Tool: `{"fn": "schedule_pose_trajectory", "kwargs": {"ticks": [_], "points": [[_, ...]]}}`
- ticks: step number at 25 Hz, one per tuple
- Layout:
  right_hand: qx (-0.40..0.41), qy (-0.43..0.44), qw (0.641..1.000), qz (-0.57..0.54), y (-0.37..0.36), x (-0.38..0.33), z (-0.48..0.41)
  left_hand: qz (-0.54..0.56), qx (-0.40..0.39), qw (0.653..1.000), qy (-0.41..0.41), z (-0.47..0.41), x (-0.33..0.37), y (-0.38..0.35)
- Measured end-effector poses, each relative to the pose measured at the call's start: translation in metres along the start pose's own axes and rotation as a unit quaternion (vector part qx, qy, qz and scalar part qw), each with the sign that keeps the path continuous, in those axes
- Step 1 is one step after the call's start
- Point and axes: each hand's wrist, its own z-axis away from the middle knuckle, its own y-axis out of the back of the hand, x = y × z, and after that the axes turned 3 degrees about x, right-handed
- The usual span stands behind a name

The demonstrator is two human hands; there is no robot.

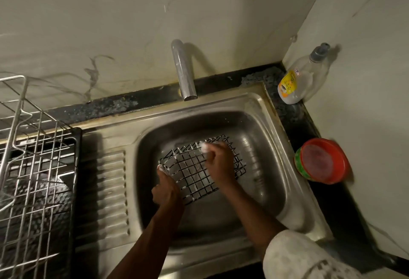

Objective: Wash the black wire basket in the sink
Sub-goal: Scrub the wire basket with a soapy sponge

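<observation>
Low in the sink (254,99), the black wire basket (192,169) lies left to right; left hand (166,188) pinches its left edge, right hand (218,159) curls atop it, hold unclear.

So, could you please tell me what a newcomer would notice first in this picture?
Two soapy hands on the black wire basket in the sink: the left hand at its left edge, the right hand on top. Then the red tub on the counter at right.

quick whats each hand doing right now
Left hand: grips the basket at its left edge.
Right hand: on the basket, soapy and blurred; grip cannot be told.
</observation>
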Motion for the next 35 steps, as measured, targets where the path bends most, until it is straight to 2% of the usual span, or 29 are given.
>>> {"fn": "schedule_pose_trajectory", "kwargs": {"ticks": [3,5,9,11,13,14,17,19,22,25,27,29,31,35], "points": [[0.027,-0.130,0.987,0.085,0.032,0.053,-0.030,0.013,0.001,1.000,0.000,0.000,-0.002,0.002],[0.012,-0.151,0.980,0.129,0.037,0.061,-0.035,0.030,-0.003,1.000,0.002,-0.001,-0.004,0.001],[-0.014,-0.036,0.996,0.076,0.010,0.004,0.004,0.054,-0.013,0.998,0.032,-0.003,-0.007,-0.004],[-0.056,0.040,0.997,0.027,-0.004,-0.029,0.038,0.042,-0.006,0.999,0.026,0.002,-0.006,-0.002],[-0.087,0.096,0.992,0.003,-0.006,-0.039,0.054,0.051,-0.011,0.998,0.027,0.000,-0.009,-0.001],[-0.088,0.096,0.992,-0.001,-0.002,-0.033,0.051,0.055,-0.012,0.998,0.027,-0.007,-0.014,-0.003],[-0.020,-0.003,0.998,0.060,0.018,0.010,0.015,0.047,0.004,0.998,0.029,-0.043,-0.041,-0.021],[0.004,-0.087,0.988,0.125,0.034,0.043,-0.015,0.052,0.010,0.998,0.026,-0.033,-0.037,-0.019],[0.005,-0.116,0.979,0.166,0.040,0.044,-0.024,0.029,-0.002,0.999,0.015,-0.037,-0.041,-0.023],[-0.026,-0.016,0.996,0.085,0.021,-0.005,0.024,0.026,-0.001,0.999,0.038,-0.042,-0.041,-0.023],[-0.069,0.073,0.994,0.035,0.008,-0.033,0.066,0.025,-0.017,0.999,0.044,-0.019,-0.025,-0.009],[-0.074,0.124,0.989,0.025,0.007,-0.036,0.073,0.018,-0.029,0.998,0.044,0.000,-0.013,-0.001],[-0.061,0.097,0.993,0.040,0.016,-0.019,0.053,0.022,-0.031,0.999,0.038,0.001,-0.015,0.000],[-0.004,-0.038,0.993,0.112,0.040,0.038,0.005,0.031,0.001,0.999,0.031,-0.006,-0.020,-0.010]]}}
